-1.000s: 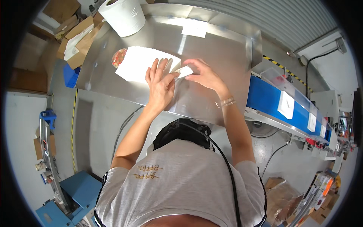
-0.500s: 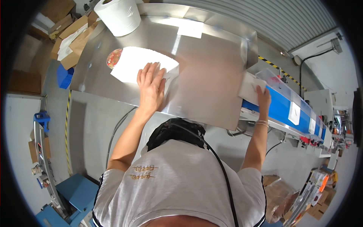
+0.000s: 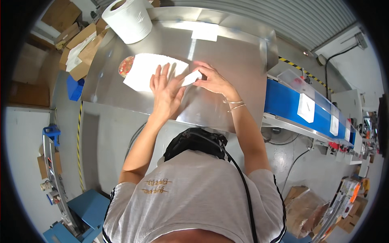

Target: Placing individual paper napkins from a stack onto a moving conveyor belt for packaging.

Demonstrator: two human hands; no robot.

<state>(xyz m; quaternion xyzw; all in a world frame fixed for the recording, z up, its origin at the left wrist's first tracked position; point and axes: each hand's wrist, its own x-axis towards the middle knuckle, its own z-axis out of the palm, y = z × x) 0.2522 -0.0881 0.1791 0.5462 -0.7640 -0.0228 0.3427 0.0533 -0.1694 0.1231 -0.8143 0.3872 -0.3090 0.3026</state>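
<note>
A row of flat white packets (image 3: 142, 73) lies on the steel table (image 3: 231, 105), packed closely side by side. At its left end shows a round red-patterned piece (image 3: 126, 66), possibly a roll or a tin. My left hand (image 3: 165, 92) rests on the near side of the row with its fingers stretched out over it. Between the thumb and fingers of my right hand (image 3: 215, 83) is one white packet (image 3: 191, 77), tilted on edge at the right end of the row. Its lower part is near my left thumb.
At the right, a blue conveyor belt (image 3: 279, 99) carries several white packets (image 3: 306, 108). A large white roll (image 3: 129, 22) stands at the table's far left corner. One white sheet (image 3: 204, 31) lies by the back rim. Open cardboard boxes (image 3: 87, 50) stand beyond the left edge.
My right hand has moved left from the conveyor's near end to the row, bringing a white packet. My left hand stays on the row. The packets on the belt have shifted nearer.
</note>
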